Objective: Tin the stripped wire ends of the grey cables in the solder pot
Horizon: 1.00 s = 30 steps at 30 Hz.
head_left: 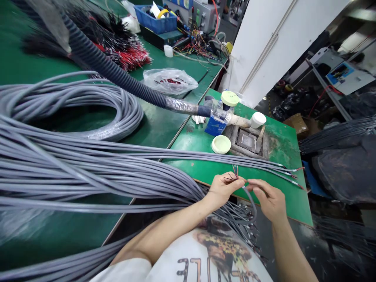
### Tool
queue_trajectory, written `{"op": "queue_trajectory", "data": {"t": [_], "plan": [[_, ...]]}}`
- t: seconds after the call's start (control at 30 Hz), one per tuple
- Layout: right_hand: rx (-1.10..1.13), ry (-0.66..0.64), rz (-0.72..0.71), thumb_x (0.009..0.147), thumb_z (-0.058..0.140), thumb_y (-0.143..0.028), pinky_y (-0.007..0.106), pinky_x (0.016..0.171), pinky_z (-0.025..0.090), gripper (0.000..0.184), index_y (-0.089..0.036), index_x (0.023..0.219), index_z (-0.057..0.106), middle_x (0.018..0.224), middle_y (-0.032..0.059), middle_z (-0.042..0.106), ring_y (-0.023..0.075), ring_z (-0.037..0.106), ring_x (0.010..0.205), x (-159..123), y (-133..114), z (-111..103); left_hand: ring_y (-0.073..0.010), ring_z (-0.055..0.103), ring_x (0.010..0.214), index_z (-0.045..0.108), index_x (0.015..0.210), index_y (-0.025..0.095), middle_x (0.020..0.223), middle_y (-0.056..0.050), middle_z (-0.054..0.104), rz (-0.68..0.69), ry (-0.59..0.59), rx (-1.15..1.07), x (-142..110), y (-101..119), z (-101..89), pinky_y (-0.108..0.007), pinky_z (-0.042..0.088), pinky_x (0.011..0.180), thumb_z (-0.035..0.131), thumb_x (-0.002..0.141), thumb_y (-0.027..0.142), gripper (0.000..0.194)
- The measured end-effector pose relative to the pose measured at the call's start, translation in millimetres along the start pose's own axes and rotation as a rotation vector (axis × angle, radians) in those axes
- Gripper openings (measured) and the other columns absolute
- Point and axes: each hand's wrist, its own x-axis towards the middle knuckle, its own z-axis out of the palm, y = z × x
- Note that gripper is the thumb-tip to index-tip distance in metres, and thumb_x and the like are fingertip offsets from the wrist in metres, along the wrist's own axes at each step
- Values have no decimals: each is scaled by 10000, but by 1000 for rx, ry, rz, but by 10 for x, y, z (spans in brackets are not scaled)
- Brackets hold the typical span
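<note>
My left hand (225, 189) is closed in a pinch on the end of a grey cable (253, 207). Several thin coloured wires (235, 172) fan out above its fingertips, and the cable curves down below them. Close by on the right is my right hand (269, 199), its fingers stretched toward the left fingertips and its thumb apart, holding nothing that I can see. Just beyond both hands, several grey cables (235, 158) lie across the green board, their stripped ends pointing right. More cable ends (249, 231) hang below the table edge, in front of my shirt.
A big coil of grey cable (129, 113) covers the left table. Behind my hands are a soldering pot (247, 140), a pale round lid (221, 144), a white cup (258, 119) and a ribbed hose (117, 74). Farther back sits a blue bin (155, 23).
</note>
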Motion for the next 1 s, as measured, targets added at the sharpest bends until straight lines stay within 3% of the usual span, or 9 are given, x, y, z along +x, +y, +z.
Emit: {"op": "queue_trajectory", "data": {"t": [0.07, 0.23, 0.4, 0.73, 0.83, 0.9, 1.0], "plan": [[5, -101, 104, 857, 598, -272, 240, 656, 470, 92, -222, 888, 668, 746, -12, 686, 133, 631, 681, 17, -42, -21, -156, 599, 728, 739, 740, 135, 750, -48, 685, 33, -10, 72, 1, 0, 10, -274, 452, 729, 748, 693, 347, 217], [83, -148, 235, 897, 527, -329, 216, 587, 418, 216, -207, 782, 664, 585, -39, 621, 101, 565, 548, 5, -53, -7, -145, 614, 747, 728, 872, 144, 846, -49, 705, -54, -148, 42, 47, -13, -95, -270, 462, 736, 793, 639, 301, 289], [109, -150, 269, 891, 534, -336, 216, 590, 404, 234, -198, 758, 668, 594, -31, 623, 100, 549, 556, -21, -19, -6, -67, 510, 561, 684, 747, 130, 643, 8, 639, 2, -4, 2, 85, 59, -185, -196, 394, 562, 774, 669, 297, 205], [101, -224, 251, 893, 527, -344, 229, 592, 405, 269, -193, 706, 646, 582, -26, 610, 113, 543, 548, 47, -58, 8, -91, 565, 619, 663, 723, 123, 679, -8, 657, 54, -18, -59, 80, 157, -130, -219, 434, 623, 793, 634, 281, 223], [107, -252, 247, 893, 523, -335, 234, 634, 432, 223, -198, 792, 667, 641, -17, 636, 127, 579, 607, 63, -82, -4, -86, 543, 590, 647, 700, 123, 662, -5, 643, 45, -19, -47, 86, 161, -130, -216, 423, 597, 793, 628, 311, 249], [110, -230, 237, 876, 549, -322, 242, 690, 453, 189, -209, 978, 661, 770, -1, 666, 144, 604, 711, 78, -110, 1, -82, 527, 581, 639, 698, 124, 651, 1, 630, 45, -20, -35, 86, 149, -126, -216, 416, 595, 790, 630, 327, 262], [109, -191, 231, 848, 585, -300, 245, 712, 466, 372, -227, 1211, 555, 864, 4, 645, 143, 588, 754, 122, -172, 45, -72, 495, 561, 629, 700, 125, 632, 16, 606, 47, -10, -30, 82, 119, -114, -214, 401, 590, 780, 642, 340, 269]]}}
